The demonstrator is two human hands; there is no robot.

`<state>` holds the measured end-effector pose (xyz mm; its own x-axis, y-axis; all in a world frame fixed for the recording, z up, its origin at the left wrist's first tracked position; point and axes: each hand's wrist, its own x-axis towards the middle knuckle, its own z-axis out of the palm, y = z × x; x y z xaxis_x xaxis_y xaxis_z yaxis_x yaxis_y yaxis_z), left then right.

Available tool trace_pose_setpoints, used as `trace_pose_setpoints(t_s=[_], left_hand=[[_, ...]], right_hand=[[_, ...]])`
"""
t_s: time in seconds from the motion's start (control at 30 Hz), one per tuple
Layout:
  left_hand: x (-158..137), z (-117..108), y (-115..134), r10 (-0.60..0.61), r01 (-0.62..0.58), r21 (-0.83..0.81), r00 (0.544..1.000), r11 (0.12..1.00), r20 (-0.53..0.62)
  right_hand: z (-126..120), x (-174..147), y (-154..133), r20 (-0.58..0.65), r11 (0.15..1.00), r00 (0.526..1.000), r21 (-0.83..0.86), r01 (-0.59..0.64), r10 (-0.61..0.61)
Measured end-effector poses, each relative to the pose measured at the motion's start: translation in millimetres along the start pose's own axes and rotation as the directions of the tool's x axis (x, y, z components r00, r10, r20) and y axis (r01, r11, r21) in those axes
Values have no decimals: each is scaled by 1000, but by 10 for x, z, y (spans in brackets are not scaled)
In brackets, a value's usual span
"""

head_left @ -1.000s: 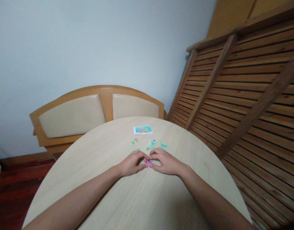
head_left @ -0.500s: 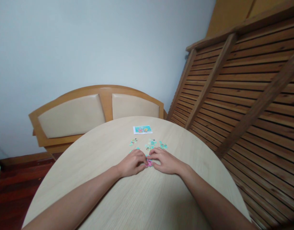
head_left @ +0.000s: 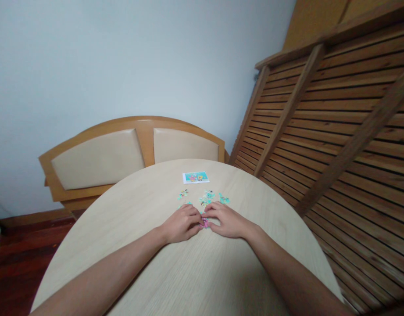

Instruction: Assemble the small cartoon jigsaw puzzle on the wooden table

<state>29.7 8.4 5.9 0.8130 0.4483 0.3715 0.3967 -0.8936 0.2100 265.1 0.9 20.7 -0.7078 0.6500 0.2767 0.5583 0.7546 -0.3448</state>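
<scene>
Pink jigsaw puzzle pieces (head_left: 205, 224) lie flat on the round table between my two hands, partly covered by fingers. My left hand (head_left: 183, 224) rests on the table with its fingers curled, thumb and fingertips pressing the pieces from the left. From the right, the bent fingers of my right hand (head_left: 228, 220) close on the same pieces, thumb low and forefinger above. The exact piece under each fingertip is hidden. A bit of teal shows just above the pink part.
Loose teal puzzle pieces lie in small heaps beyond my hands: one on the left (head_left: 182, 194), a larger middle heap (head_left: 207, 197), and one on the right (head_left: 224, 199). A picture card (head_left: 195, 177) sits farther back. A padded headboard (head_left: 145, 145) and slatted wood panel (head_left: 320, 123) stand behind the table (head_left: 149, 267).
</scene>
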Motion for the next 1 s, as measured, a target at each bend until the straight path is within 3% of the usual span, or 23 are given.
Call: trace_pose_setpoints(t_s=[0.83,1.0], left_hand=[[-12,-12,17,-32,32,-22,999,999,-13],[-5,-5,18,-24,24,-68,1000,997,-7]], right_hand=[[-13,-3,36,-17,999,1000,22,25,-25],[16,-26,51,-13,999,999,-20,-31,31]])
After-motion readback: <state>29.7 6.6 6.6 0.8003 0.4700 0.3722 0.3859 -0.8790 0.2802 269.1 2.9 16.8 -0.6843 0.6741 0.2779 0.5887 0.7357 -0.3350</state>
